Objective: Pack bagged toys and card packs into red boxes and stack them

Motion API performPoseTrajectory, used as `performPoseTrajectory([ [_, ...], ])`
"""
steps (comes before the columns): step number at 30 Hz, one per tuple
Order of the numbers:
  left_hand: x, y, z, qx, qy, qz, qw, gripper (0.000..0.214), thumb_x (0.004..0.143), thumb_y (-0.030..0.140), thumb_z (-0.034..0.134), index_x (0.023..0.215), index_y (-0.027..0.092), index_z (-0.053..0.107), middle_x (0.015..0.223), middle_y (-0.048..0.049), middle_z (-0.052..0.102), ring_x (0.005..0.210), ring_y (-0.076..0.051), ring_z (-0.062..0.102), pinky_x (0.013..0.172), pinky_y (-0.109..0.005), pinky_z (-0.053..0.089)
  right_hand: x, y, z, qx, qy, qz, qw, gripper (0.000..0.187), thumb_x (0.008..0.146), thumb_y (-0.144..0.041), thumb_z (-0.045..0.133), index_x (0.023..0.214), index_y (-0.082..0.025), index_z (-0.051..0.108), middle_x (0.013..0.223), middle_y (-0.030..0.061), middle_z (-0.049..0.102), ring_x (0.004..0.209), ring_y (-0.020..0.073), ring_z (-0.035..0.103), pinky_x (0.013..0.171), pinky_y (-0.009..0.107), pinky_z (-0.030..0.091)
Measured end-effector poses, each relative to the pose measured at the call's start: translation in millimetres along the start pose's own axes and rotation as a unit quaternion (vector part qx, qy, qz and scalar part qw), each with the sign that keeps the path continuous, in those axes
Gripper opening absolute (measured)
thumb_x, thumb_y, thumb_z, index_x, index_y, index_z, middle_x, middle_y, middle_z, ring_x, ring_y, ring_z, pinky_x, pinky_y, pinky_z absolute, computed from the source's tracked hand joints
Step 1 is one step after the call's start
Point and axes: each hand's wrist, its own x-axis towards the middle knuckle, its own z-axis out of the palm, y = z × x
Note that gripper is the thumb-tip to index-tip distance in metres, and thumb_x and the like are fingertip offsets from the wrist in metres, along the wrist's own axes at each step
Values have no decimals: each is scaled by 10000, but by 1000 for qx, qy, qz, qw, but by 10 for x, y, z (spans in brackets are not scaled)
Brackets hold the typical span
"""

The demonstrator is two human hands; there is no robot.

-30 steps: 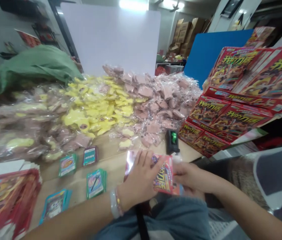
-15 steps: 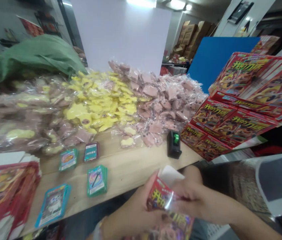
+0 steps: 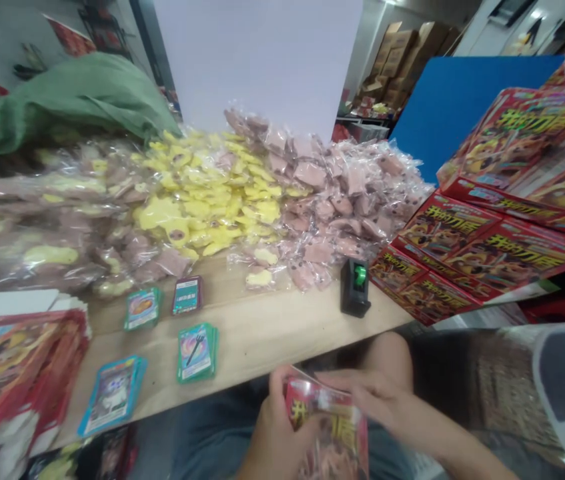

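Note:
A small red printed box (image 3: 345,445) with yellow lettering is held over my lap, just off the table's front edge. My left hand (image 3: 282,427) wraps around its left side, thumb across the front. From the right, my right hand (image 3: 375,397) grips the top edge, its fingers along the top right corner. The box's lower end runs out of view. Nearest on the table (image 3: 262,333) are a black tape dispenser (image 3: 355,290) with green inside and a stack of green-edged cards (image 3: 197,353).
More card stacks lie to the left: blue-edged cards (image 3: 113,397), small green ones (image 3: 142,308) and a dark-edged one (image 3: 186,295). Flat red cartons (image 3: 17,367) fill the left corner. Behind are bagged yellow pieces (image 3: 212,193) and bagged pink pieces (image 3: 337,193). Red display boxes (image 3: 467,247) stack at right.
The white flap that stood up from the box's top is no longer seen. The box has turned more upright, and my right hand has shifted to its top edge. The view has shifted slightly.

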Motion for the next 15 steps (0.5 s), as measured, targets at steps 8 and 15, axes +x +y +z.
performPoseTrajectory([
  [8,-71,29,-97,34,-15,36,999,1009,628,176,643,1386,160,-23,1130,-111,558,958,-221,559,851,-339,431,177,-207,146,-182,-22,-13,983,327,844,-376,453,1068,-221,633,871,31,681,798,192,609,768,301,474],
  [15,-105,-76,-122,-12,-21,44,999,1056,609,197,694,1396,162,-10,1069,-95,578,877,-197,573,808,-325,454,129,-395,228,-139,-91,19,986,328,846,-353,443,1080,-226,634,932,35,686,833,208,626,736,301,495],
])
